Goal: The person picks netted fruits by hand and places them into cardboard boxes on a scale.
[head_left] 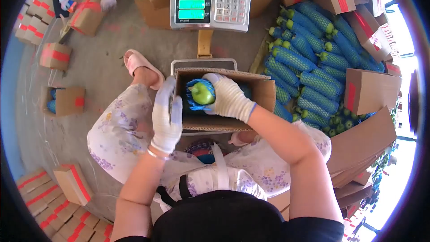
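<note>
We have our right hand (pixel 228 97), in a white knitted glove with bluish fingertips, reaching over the near wall of an open brown cardboard box (pixel 263 94), its fingers curled around the side of a round-ended green vegetable in blue foam netting (pixel 204 93). That vegetable stands at the left end of the box, its stem end facing up and bare of the netting. Our left hand (pixel 167 114), gloved alike, lies along the outside of the box's left end, fingers straight and close together, thumb held a little apart; we cannot tell how firmly it presses. More netting shows dimly inside, to the right of our right hand. The box rests on the metal platform (pixel 204 65) of a scale, whose grey display panel (pixel 210 6) with green readouts stands beyond the box's far edge. Right of the scale, a heap of blue-netted green vegetables (pixel 309 71) covers the floor (pixel 107 58), with open cartons around its far and right edges. To our left, a small open carton (pixel 71 101) holds blue-netted pieces. Toward the floor's far left corner, another person's gloved hand (pixel 108 2) is beside a red-taped carton (pixel 88 13).
</note>
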### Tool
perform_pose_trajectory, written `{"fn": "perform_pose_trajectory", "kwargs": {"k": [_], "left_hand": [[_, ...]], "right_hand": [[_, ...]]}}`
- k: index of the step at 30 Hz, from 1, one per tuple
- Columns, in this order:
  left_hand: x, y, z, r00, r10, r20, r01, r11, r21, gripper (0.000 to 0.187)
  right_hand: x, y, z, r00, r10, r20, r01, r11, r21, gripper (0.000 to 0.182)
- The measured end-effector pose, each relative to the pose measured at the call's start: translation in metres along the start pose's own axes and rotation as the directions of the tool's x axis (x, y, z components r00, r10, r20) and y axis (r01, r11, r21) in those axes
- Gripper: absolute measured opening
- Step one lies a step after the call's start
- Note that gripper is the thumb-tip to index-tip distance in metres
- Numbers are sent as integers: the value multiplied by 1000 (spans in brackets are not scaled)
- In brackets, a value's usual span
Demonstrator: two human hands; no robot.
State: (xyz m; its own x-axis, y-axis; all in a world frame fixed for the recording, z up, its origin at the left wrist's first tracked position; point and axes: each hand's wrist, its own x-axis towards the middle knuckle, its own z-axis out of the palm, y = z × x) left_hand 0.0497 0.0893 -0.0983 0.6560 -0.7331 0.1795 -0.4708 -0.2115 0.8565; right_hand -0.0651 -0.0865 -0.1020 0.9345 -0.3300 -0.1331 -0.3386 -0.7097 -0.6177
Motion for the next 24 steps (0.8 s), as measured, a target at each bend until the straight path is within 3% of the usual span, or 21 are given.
{"fn": "perform_pose_trajectory", "kwargs": {"k": [2,3,6,7,9,13,16,20,23,24], "left_hand": [[-9,19,0,991,131,-35,-136,948,-287,45],[-10,37,6,1000,14,-11,-17,843,-537,46],[-3,64,12,967,-186,172,253,758,-602,55],[-6,67,15,968,-185,170,251,763,-596,55],[-11,70,23,930,-272,248,358,513,-780,56],[-15,80,26,912,-343,225,368,440,-819,47],[-19,78,25,919,-317,234,377,537,-754,48],[-21,82,25,919,-325,222,373,540,-754,43],[-19,88,26,907,-335,256,363,310,-879,34],[-20,86,26,904,-339,261,370,310,-876,34]], "right_hand": [[-13,-4,-7,994,-40,-106,45,998,53,76],[-21,-8,-9,977,-70,-199,93,990,108,78],[-37,-30,-14,930,-144,-338,216,959,185,83],[-40,-36,-14,899,-189,-396,270,950,160,86],[-46,-45,-13,889,-162,-429,247,957,151,87],[-51,-48,-4,858,-156,-490,251,959,133,90],[-53,-45,3,803,-203,-560,307,947,97,88],[-53,-44,3,775,-238,-586,357,929,95,84],[-52,-43,5,713,-305,-631,446,892,72,83],[-52,-43,5,716,-299,-631,442,894,78,83]]}}
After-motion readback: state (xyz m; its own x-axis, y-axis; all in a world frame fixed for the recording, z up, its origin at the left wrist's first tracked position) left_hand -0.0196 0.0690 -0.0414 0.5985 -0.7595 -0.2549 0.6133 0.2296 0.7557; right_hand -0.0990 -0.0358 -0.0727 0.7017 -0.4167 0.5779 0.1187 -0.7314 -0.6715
